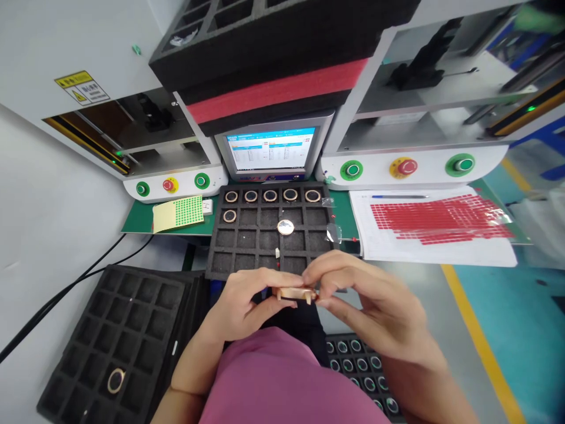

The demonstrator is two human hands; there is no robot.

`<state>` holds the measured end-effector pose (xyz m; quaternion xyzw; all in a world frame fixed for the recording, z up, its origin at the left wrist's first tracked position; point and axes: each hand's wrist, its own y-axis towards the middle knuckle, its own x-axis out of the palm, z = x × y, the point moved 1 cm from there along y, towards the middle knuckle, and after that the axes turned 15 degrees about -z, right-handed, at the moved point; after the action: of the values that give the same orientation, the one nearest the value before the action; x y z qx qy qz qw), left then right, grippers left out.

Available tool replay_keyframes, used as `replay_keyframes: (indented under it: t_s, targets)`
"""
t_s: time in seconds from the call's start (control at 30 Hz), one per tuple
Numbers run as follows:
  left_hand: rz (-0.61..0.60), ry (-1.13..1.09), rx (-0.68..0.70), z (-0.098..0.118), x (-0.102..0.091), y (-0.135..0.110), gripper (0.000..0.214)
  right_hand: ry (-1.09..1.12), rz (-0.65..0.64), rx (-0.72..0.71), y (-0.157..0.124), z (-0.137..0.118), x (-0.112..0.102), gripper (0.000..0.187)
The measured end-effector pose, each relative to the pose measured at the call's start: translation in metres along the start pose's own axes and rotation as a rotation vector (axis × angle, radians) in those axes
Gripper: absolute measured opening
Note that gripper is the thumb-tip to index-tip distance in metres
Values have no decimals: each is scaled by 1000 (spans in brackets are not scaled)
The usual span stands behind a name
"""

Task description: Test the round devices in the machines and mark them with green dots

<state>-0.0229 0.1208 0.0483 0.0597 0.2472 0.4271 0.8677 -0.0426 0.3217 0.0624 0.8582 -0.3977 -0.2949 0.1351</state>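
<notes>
Close to my body, a gold-coloured watch case point(295, 294) is held edge-on, its lugs pointing down. My left hand point(247, 300) pinches its left side between thumb and fingers. At its right end, by the crown, the closed fingertips of my right hand point(362, 300) touch the case. Just beyond my hands lies a black foam tray point(247, 238) with round gold-rimmed watch cases point(270, 196) along its back row. A shiny gold-rimmed disc point(285, 227) rests on the tray's dividers.
Two white machines with green buttons point(353, 170) and red stop buttons point(404, 168) flank a screen point(269, 150). Red sticker strips point(432, 218) lie on paper at right, a green-dotted sheet point(179, 213) at left. Another foam tray point(110, 330) holds one watch case; a filled tray point(348, 353) sits low right.
</notes>
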Motion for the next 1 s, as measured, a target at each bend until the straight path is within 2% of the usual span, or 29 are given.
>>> replay_keyframes:
  t_s: [0.13, 0.2, 0.27, 0.3, 0.37, 0.43, 0.6, 0.77, 1.0]
  targets:
    - [87, -35, 119, 0, 7, 2, 31, -78, 213, -97, -4, 2, 16, 18]
    - [91, -47, 133, 0, 8, 4, 31, 8, 322, -105, -6, 5, 20, 33]
    - [94, -37, 128, -1, 8, 4, 31, 51, 346, -93, -6, 7, 20, 49]
    - [94, -34, 127, -1, 7, 4, 31, 34, 318, -89, -6, 7, 20, 49]
    - [96, -40, 131, -3, 6, 4, 30, -45, 239, -105, -5, 6, 18, 38]
    - [99, -62, 137, -6, 6, 4, 30, -105, 233, -125, -5, 5, 17, 31]
    - [108, -58, 113, -8, 9, 0, 34, -239, 287, -122, -5, 4, 19, 28]
    - [185, 27, -27, -1, 18, -2, 39, -411, 396, -96, -8, 10, 30, 21]
    - [286, -24, -145, -1, 34, 4, 28, -416, 543, -21, -10, 33, 52, 25]
